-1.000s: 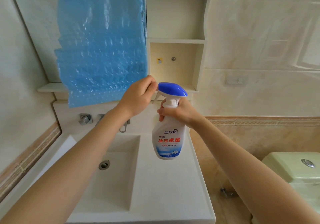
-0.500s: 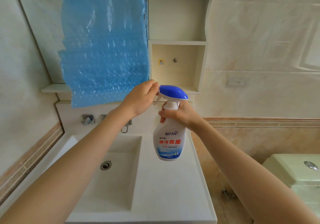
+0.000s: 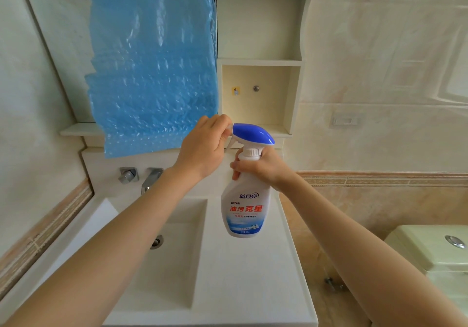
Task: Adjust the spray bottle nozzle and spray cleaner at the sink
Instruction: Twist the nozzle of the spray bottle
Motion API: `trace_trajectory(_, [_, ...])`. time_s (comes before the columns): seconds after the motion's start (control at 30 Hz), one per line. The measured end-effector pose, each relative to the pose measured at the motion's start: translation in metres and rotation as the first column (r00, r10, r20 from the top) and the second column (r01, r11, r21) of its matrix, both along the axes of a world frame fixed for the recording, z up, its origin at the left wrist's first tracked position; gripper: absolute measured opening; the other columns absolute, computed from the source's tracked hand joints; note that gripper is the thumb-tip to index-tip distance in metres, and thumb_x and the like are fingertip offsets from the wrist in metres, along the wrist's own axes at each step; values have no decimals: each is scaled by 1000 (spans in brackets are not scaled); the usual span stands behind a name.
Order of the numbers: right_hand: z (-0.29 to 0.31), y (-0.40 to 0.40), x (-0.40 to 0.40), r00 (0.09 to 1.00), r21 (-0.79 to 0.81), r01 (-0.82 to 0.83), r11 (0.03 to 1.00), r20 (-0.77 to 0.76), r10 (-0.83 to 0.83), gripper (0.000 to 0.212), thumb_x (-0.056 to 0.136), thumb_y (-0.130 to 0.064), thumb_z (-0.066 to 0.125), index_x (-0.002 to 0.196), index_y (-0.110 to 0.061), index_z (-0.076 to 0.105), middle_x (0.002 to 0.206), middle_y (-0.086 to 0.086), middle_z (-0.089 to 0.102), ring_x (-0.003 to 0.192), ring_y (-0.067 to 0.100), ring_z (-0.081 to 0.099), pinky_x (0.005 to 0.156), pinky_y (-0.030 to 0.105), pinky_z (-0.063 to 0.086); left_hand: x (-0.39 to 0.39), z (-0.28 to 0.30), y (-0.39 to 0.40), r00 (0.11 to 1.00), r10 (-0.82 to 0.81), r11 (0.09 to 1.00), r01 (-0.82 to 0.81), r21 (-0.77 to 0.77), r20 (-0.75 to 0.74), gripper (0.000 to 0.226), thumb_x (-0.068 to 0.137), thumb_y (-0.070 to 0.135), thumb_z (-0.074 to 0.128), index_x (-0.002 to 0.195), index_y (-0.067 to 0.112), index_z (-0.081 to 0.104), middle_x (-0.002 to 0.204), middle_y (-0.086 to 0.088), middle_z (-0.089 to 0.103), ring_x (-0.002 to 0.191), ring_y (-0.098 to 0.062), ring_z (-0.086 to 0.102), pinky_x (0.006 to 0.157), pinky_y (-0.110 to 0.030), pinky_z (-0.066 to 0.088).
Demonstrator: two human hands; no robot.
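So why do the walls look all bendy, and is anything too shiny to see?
Head view: the wide lens curves straight wall edges near the frame's sides; soft daylight, no harsh glare; the spray bottle label is sharp; blue plastic sheet glints slightly.

1. Above the sink basin (image 3: 172, 258) it's open air, with only the left forearm slanting across it.
2. The counter (image 3: 243, 283) beneath the held spray bottle (image 3: 247, 200) lies bare, well below the bottle's base.
3. The blue plastic sheet (image 3: 152, 68) hangs just beside the left hand (image 3: 202, 147), crowding the nozzle end.
4. The faucet (image 3: 150, 178) juts out under that wrist.
5. The open shelf niche (image 3: 258, 93) sits behind the bottle's head.
6. The toilet tank (image 3: 430, 250) blocks the low right.
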State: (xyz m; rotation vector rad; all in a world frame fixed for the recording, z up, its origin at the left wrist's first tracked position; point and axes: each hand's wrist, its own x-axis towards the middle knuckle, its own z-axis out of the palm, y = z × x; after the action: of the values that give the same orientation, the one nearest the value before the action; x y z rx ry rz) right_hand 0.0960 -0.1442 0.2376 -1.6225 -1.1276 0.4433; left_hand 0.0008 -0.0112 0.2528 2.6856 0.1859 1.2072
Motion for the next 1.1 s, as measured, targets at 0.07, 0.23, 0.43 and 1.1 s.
trace_trajectory(0.07, [-1,1,1,1000,2,-3,1000,0,3,10,81,-5,68,76,-10,60,71,6,72,62,14,68,62,26,57,1,1,-1,1000,12,1000,-12,-16,2,17,96,19,33,91,13,48,83,6,49,81,-21,45,64,-38,43])
trace_trajectory(0.23, [-1,3,2,1000,5,1,1000,0,-1,12,81,-4,68,75,-10,60,70,6,72,62,14,68,61,24,56,1,4,-1,999,21,998,-23,-61,-35,22,97,24,30,90,13,48,80,1,51,82,-22,46,66,-41,43])
trace_trajectory(0.43, [-2,4,4,1000,-15,13,1000,18,-13,13,81,-5,68,75,-13,60,70,6,72,61,13,68,60,22,56,3,5,5,995,11,992,-24,-125,-101,24,98,30,28,87,19,46,82,-8,55,80,-22,48,69,-42,46])
trace_trajectory(1.1, [-20,10,15,994,-47,105,993,-2,-105,6,80,-4,68,78,-5,63,71,10,70,60,12,67,59,22,57,2,-92,2,949,-302,553,93,-828,-95,32,87,53,47,109,30,51,112,3,61,107,-17,60,92,-38,49])
